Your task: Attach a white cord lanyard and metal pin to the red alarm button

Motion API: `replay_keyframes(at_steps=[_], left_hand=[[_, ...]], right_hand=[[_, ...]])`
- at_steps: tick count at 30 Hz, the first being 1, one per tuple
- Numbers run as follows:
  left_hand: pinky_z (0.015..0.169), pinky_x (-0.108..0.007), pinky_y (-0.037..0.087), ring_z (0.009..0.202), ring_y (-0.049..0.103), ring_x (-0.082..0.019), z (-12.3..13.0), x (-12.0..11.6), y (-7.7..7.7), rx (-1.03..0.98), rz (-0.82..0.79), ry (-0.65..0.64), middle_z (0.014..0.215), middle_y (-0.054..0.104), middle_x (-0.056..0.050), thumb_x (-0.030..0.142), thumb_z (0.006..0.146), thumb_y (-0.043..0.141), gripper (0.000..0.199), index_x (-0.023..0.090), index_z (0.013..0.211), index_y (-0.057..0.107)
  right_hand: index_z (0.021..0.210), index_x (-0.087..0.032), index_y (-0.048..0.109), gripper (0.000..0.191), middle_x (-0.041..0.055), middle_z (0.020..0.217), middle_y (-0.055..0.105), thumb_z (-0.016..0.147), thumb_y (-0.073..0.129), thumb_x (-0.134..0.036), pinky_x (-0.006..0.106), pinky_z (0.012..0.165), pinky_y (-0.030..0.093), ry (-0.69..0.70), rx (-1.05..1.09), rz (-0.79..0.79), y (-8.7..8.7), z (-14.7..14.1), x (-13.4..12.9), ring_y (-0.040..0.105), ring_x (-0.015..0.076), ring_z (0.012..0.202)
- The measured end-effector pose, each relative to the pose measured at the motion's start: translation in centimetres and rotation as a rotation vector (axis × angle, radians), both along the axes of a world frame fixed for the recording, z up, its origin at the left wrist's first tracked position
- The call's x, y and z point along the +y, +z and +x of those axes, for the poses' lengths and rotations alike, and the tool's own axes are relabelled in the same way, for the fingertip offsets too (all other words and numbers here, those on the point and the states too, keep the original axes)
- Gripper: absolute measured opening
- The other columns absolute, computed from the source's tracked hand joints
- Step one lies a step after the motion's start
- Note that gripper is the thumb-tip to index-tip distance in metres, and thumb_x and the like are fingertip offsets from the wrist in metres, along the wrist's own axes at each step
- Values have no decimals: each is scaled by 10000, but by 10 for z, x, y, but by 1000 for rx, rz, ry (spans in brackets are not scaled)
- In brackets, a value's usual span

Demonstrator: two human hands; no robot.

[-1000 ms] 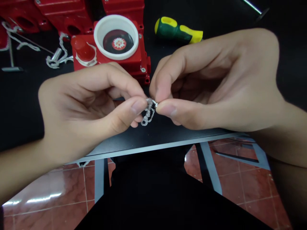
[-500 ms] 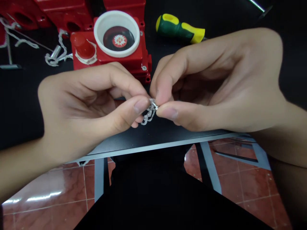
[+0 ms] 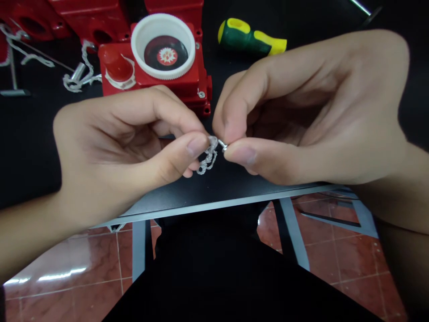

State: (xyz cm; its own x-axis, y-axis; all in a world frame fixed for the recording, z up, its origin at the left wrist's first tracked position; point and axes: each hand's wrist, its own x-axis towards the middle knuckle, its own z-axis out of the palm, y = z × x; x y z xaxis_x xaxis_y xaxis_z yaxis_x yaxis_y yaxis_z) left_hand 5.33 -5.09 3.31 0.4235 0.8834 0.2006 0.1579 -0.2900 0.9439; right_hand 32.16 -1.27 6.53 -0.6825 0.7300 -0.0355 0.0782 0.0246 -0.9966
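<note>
My left hand point(image 3: 134, 147) pinches a thin, twisted whitish cord point(image 3: 209, 158) between thumb and forefinger. Small loops of the cord dangle below the fingertips. Just to the right, my right hand point(image 3: 301, 112) grips a small silver screw point(image 3: 222, 145) between thumb and forefinger, its shank pointing at the cord. A narrow gap shows between the screw and my left fingertips. Beyond both hands sits a red housing point(image 3: 154, 87) with a white ribbed ring point(image 3: 163, 74) and a red knob point(image 3: 117, 65) on top.
A green and yellow screwdriver point(image 3: 251, 38) lies behind my right hand. More red housings point(image 3: 94, 20) stand at the back left, with white cord and a small metal cylinder point(image 3: 78, 71) near them. The table's grey front edge point(image 3: 214, 205) runs below my hands.
My right hand has shifted slightly right and drawn the screw away from the cord, so more of the screw shows. My left hand has stayed nearly still.
</note>
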Motion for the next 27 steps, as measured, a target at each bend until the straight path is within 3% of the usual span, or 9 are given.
replay_keyframes(at_steps=[2, 4, 6, 9, 11, 15, 21, 24, 27], left_hand=[[790, -217, 752, 852, 870, -87, 0, -1, 1, 18, 12, 2, 989, 897, 66, 214, 1190, 916, 109, 246, 1101, 970], [799, -215, 759, 849, 870, -85, 0, -1, 1, 31, 31, 1, 992, 894, 70, 217, 1197, 903, 122, 250, 1110, 981], [792, -202, 756, 847, 865, -78, 0, -2, 1, 38, 31, 4, 995, 893, 71, 212, 1199, 901, 120, 258, 1131, 988], [779, -212, 769, 844, 863, -85, -1, -1, 1, 50, 31, 9, 1009, 895, 54, 237, 1208, 907, 116, 260, 1126, 986], [775, -217, 776, 836, 859, -87, -2, -1, 1, 49, 33, 8, 1006, 894, 53, 244, 1197, 925, 86, 261, 1129, 975], [775, -197, 765, 835, 845, -67, -2, -1, 0, 42, 22, 18, 990, 870, 81, 222, 1175, 938, 65, 272, 1134, 943], [800, -250, 776, 902, 849, -97, -5, 1, -3, 97, 154, 11, 1039, 829, 45, 292, 1157, 988, 34, 300, 1174, 960], [859, -285, 801, 968, 850, -112, -7, 0, -6, 124, 191, 30, 1097, 839, 31, 289, 1168, 974, 13, 302, 1170, 977], [803, -282, 770, 973, 837, -119, -8, 2, -10, 126, 273, 43, 1112, 847, 15, 259, 1144, 994, 49, 290, 1179, 979]], right_hand=[[811, -284, 829, 239, -20, 908, 891, 986, 990, -257, 280, 718, 729, -43, 10, -11, 0, -5, 1, 859, 151, 810], [793, -287, 824, 258, -40, 861, 867, 961, 958, -143, 254, 701, 717, -61, 5, -14, 1, -9, 2, 823, 123, 758], [763, -286, 792, 317, -32, 820, 855, 1010, 987, -250, 252, 676, 701, -56, -7, -41, 2, -12, 3, 820, 124, 743], [735, -297, 742, 499, -4, 796, 862, 1055, 1013, -567, 259, 624, 673, -48, -11, -100, 5, -15, 5, 807, 130, 707], [735, -305, 735, 536, 3, 806, 875, 1038, 1023, -639, 254, 611, 667, -49, -14, -112, 6, -15, 5, 800, 132, 698], [746, -302, 735, 489, 18, 850, 899, 1005, 1099, -500, 279, 626, 694, -48, -14, -112, 5, -13, 4, 824, 160, 733], [867, -241, 820, 298, -36, 855, 841, 999, 994, -38, 248, 716, 733, -55, 53, -27, -6, -7, 3, 836, 144, 781], [986, -180, 873, 199, -47, 926, 843, 1048, 1013, -53, 203, 767, 723, -77, 84, 90, -11, 0, 0, 809, 101, 796], [1146, -172, 898, 177, -36, 1030, 877, 1081, 1058, -138, 201, 830, 728, -104, 55, 214, -16, 7, -2, 862, 114, 914]])
